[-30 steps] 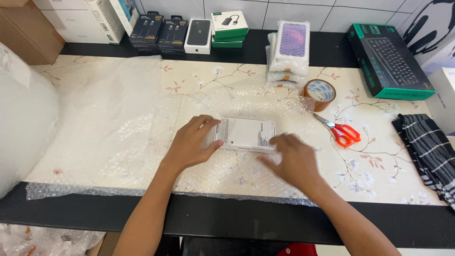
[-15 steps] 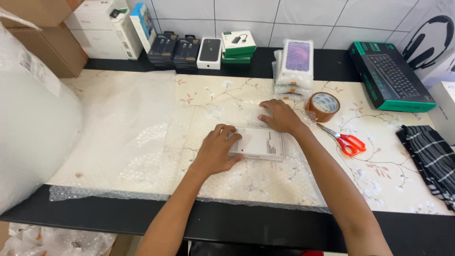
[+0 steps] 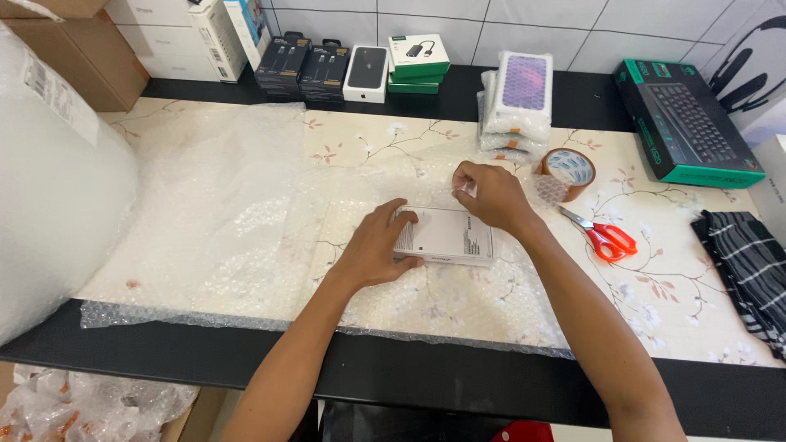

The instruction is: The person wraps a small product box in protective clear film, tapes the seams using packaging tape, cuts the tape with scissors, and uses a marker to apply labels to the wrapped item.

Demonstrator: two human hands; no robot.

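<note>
On bubble wrap (image 3: 246, 237), white box (image 3: 449, 234) lies under left hand (image 3: 372, 250).

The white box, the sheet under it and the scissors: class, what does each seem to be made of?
White box: probably smooth matt cardboard, with sharp edges and a flat printed face, held down by the left hand. Sheet: clear bubble plastic, covered in small shiny blisters; the right hand pinches its edge. Scissors: grey metal-looking blades and glossy red handles, likely plastic.

Electronics shop packing station. Bench (image 3: 655, 327) carries a bubble wrap sheet (image 3: 229, 221), tape roll (image 3: 569, 168) and scissors (image 3: 606, 237). Boxed phones (image 3: 366, 72), cable packs (image 3: 301, 64), keyboard box (image 3: 688, 123) and cartons (image 3: 74, 57) line the tiled wall.
</note>
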